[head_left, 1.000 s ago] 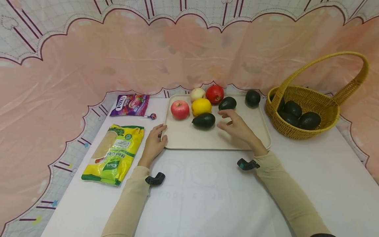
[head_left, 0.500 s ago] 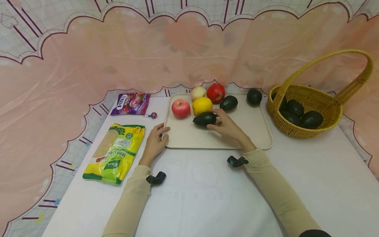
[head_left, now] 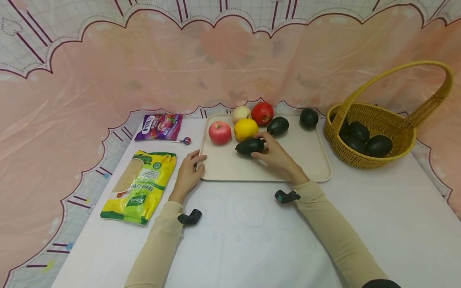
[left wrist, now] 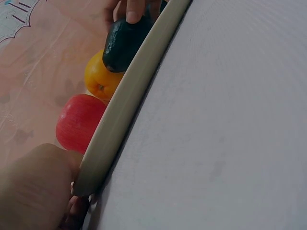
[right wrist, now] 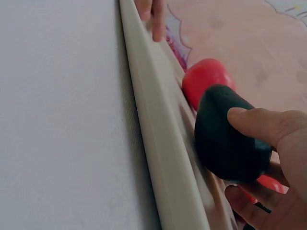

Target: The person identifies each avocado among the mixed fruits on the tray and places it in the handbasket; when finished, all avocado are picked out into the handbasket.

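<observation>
My right hand (head_left: 278, 157) grips the right end of a dark green avocado (head_left: 249, 147) on the beige tray (head_left: 230, 172), thumb in front and fingers behind. In the right wrist view the thumb presses on the avocado (right wrist: 228, 136). My left hand (head_left: 188, 175) holds the tray's left edge, fingertips over the rim; in the left wrist view this hand (left wrist: 38, 187) is at the tray's corner. Close behind the gripped avocado lies a yellow fruit (head_left: 246, 129), with a pink apple (head_left: 219, 132) to its left and a second avocado (head_left: 278, 126) to its right.
A pale round fruit (head_left: 241, 115), a red fruit (head_left: 262, 113) and another dark avocado (head_left: 308, 119) sit along the tray's back. To the right stands a wicker basket (head_left: 360, 158) with several avocados. At left lie a purple packet (head_left: 158, 127), a lollipop (head_left: 187, 141) and a yellow bag (head_left: 139, 188).
My right hand has moved left and taken hold of the front avocado, which was untouched a second ago. My left hand stays at the tray's edge.
</observation>
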A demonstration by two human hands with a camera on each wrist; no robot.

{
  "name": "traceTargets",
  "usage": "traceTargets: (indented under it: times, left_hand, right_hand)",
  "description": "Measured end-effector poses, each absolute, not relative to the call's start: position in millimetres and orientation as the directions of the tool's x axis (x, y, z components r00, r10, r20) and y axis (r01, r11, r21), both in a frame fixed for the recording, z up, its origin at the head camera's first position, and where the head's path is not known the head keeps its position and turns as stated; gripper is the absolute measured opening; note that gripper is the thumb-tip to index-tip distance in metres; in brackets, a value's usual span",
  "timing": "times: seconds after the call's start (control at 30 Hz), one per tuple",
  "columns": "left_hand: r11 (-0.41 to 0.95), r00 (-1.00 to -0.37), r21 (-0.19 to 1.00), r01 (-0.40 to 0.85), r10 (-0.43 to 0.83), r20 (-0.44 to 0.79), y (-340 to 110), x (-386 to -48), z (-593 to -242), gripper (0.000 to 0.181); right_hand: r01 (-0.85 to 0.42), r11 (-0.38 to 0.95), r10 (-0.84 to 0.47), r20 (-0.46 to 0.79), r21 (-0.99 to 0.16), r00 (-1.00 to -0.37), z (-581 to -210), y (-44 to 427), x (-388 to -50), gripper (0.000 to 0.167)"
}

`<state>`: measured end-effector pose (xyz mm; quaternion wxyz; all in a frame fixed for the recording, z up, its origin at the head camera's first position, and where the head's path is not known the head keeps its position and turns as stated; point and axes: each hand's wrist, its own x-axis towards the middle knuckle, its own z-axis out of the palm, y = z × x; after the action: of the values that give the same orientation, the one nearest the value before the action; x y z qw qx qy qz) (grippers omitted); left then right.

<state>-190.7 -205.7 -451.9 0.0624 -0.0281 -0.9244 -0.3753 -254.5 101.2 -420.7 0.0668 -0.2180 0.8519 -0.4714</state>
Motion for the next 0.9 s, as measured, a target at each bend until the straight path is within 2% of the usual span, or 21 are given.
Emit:
traceTargets:
  times: [0.33, 0.7, 0.9]
  left_hand:
    - [0.715, -0.991, 0.692, 0.099, 0.007, 0.134, -205.9, -190.3, -451.1, 0.034]
    - [0.711, -0.987, 0.693, 0.119, 0.011, 0.158, -206.0, -189.9, -449.8, 0.034]
    - [0.712, -0.988, 0.692, 0.118, 0.011, 0.156, -205.6, -189.6, -448.9, 0.034]
  right_hand:
    - [-0.239, 0.481, -0.403, 0.03, -0.843, -0.915, -416.8, 107.5, -249.0, 0.065]
    - [-0.256, 0.486, -0.387, 0.057, -0.836, -0.92, -407.4, 126.7, -244.6, 0.066]
    - [-0.3, 0.495, -0.372, 0.113, -0.815, -0.921, -399.6, 137.7, -241.2, 0.065]
